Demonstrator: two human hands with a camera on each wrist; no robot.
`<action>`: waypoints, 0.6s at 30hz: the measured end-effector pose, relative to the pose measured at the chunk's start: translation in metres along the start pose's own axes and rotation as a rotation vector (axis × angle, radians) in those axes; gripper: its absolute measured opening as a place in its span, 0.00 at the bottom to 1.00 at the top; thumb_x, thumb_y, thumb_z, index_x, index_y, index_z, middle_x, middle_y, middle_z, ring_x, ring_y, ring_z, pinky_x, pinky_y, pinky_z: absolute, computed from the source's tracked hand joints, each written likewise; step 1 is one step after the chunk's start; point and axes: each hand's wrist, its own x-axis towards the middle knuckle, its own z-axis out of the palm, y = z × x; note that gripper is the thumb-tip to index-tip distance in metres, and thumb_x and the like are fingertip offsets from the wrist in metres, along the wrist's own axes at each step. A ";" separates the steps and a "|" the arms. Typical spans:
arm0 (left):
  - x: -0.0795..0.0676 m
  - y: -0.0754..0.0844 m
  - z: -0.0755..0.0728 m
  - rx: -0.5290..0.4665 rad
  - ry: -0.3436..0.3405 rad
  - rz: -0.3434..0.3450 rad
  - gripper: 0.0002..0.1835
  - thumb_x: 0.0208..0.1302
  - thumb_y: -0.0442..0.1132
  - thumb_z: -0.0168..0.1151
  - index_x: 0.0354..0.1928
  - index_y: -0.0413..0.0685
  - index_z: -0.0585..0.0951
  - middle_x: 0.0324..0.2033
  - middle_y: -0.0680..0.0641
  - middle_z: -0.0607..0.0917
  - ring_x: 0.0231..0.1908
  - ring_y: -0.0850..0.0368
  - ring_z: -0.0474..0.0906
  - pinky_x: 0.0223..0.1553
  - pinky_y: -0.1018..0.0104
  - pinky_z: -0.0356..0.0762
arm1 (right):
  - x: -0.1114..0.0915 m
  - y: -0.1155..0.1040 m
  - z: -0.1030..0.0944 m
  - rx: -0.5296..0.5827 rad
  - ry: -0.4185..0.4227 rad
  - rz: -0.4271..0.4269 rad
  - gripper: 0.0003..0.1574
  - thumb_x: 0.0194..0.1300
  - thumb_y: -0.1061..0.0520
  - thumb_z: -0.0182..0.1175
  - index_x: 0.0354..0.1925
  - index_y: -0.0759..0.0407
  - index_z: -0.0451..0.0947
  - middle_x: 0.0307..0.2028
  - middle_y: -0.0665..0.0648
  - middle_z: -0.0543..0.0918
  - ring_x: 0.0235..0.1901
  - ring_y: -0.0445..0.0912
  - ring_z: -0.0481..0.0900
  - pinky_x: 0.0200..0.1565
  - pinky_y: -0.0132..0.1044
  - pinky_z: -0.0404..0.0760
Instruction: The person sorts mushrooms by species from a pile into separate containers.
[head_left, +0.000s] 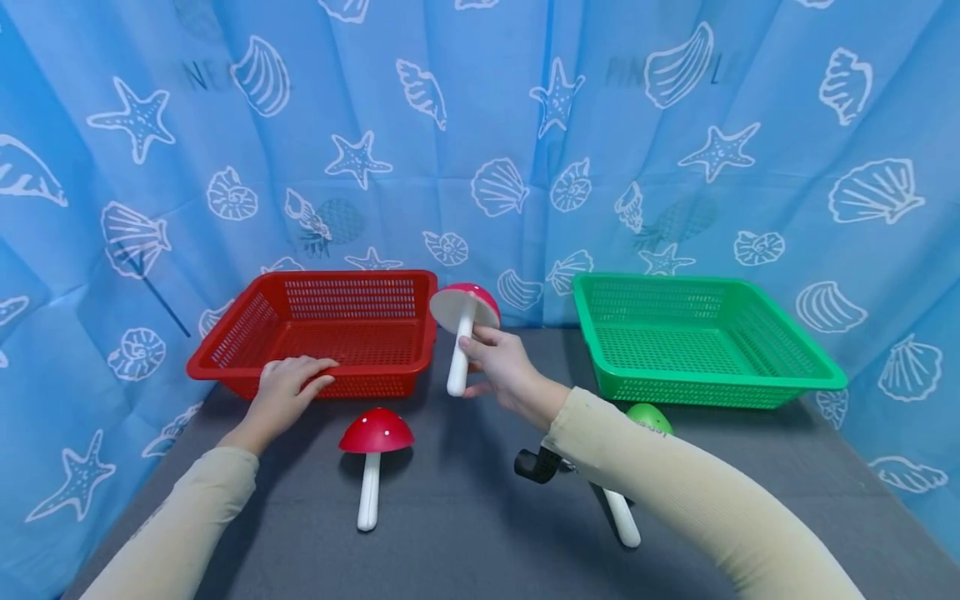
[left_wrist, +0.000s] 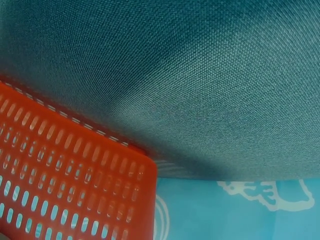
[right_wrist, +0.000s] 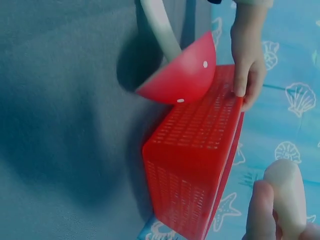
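My right hand (head_left: pixel 504 367) grips the white stem of a red-capped toy mushroom (head_left: pixel 462 354), held up between the two baskets with its cap on top. In the right wrist view, the stem's rounded end (right_wrist: pixel 285 182) shows beside the fingers. At the near rim of the red basket (head_left: pixel 375 386) is my left hand (head_left: pixel 288 387), thumb outside and fingers over the edge. A second red mushroom (head_left: pixel 377 433) with white dots lies on the table in front of that basket, its stem pointing toward me.
A green basket (head_left: pixel 720 380) stands at the back right. A green-capped mushroom (head_left: pixel 649 417) lies in front of it, partly hidden by my right sleeve. Behind the dark grey table (head_left: pixel 442 542) hangs a blue curtain (head_left: pixel 480 133) with shell prints.
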 end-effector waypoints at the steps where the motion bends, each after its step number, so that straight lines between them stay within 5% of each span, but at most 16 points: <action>1: 0.000 0.000 0.000 0.002 0.001 0.003 0.22 0.62 0.39 0.66 0.58 0.43 0.78 0.47 0.39 0.83 0.49 0.40 0.75 0.54 0.38 0.60 | 0.002 0.000 0.001 -0.001 0.000 -0.003 0.30 0.73 0.56 0.55 0.71 0.54 0.64 0.59 0.60 0.72 0.42 0.54 0.76 0.23 0.35 0.79; 18: 0.001 0.001 -0.002 -0.016 -0.028 -0.030 0.23 0.63 0.40 0.65 0.59 0.44 0.77 0.49 0.39 0.82 0.51 0.39 0.74 0.55 0.38 0.59 | 0.044 -0.009 0.027 -0.035 0.036 -0.053 0.32 0.70 0.55 0.59 0.70 0.53 0.66 0.55 0.60 0.75 0.41 0.54 0.80 0.26 0.39 0.82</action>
